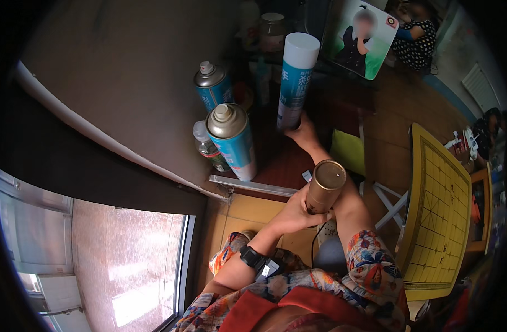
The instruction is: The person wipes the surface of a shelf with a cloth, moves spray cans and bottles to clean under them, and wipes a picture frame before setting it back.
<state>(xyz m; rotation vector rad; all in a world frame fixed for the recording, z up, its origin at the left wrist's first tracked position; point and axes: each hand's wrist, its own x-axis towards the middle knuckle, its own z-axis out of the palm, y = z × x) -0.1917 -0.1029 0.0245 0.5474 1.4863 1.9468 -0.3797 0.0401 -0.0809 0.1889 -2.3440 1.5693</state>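
Observation:
My left hand, with a black watch on its wrist, grips a brown cylindrical canister whose flat, metal-rimmed end tilts up towards me. Farther out, my right hand has hold of the bottom of a tall blue-and-white spray can with a white cap. The can stands nearly upright over the dark red tabletop; whether its base touches the surface is hidden. Left of it are an uncapped blue spray can, a second one behind, and a clear plastic bottle with a label.
A glass jar sits at the back. Beyond the right arm are a green cloth-like sheet and a yellow board-game table. A board with a printed picture stands behind. Another person is at the far right. A wall edge runs along the left.

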